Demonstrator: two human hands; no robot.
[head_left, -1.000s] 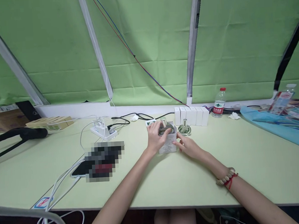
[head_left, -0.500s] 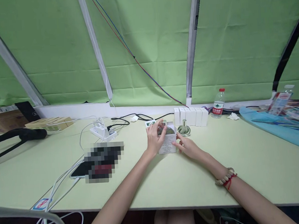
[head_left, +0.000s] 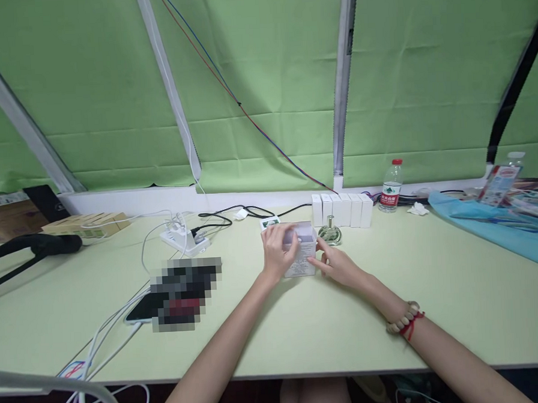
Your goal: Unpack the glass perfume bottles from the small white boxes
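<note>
A small white printed box [head_left: 301,261] stands upright on the table with its top open, its pale inner walls showing. My left hand [head_left: 278,249] is over the left side of the opening, thumb and fingers curved and apart, with no bottle visible between them. My right hand [head_left: 338,263] grips the box's right side, its thumb on the front face and its fingers at the side wall. Just behind the right hand stands a rounded clear glass bottle [head_left: 329,234], like a perfume bottle, holding pale liquid. What lies low in the box is hidden.
Several white boxes [head_left: 343,211] stand in a row at the back, beside a red-capped water bottle [head_left: 389,188]. A small green-and-white card [head_left: 269,222] lies behind the left hand. A power strip [head_left: 186,242] with cables is at left, a blue sheet [head_left: 491,229] at right.
The glass bottle that my left hand held at the box's mouth has gone down out of sight into the box. My right hand stays at the box's side.
</note>
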